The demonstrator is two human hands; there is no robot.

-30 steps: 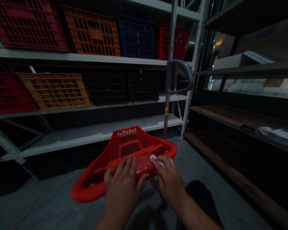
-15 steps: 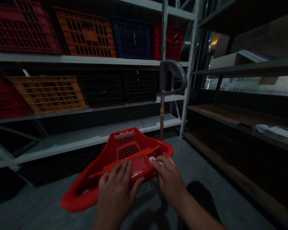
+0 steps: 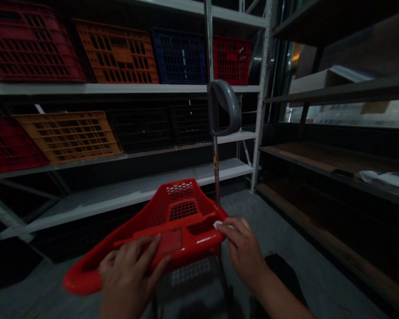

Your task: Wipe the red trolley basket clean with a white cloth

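A small red plastic shopping cart [image 3: 199, 241] stands before me with its handle panel toward me. A tall pole with a grey loop grip [image 3: 236, 119] rises from its right side. My left hand [image 3: 129, 270] holds the left part of the handle, fingers over the top and thumb on the near side. My right hand [image 3: 241, 243] is closed in a pinch at the handle's right end. A small white cloth or tissue [image 3: 218, 225] sticks out from its fingertips; most of it is hidden by the fingers.
Ahead is a white metal rack [image 3: 133, 88] with red, orange, blue and black crates, such as an orange crate [image 3: 69, 137]. Brown shelves [image 3: 319, 159] run along the right, bearing a white plastic packet [image 3: 385, 179]. Grey floor [image 3: 249, 208] shows around the cart.
The cart has turned and its pole has shifted left. My left hand has moved left along with the handle. My right hand, with the white piece, has gone slightly right toward the handle's end.
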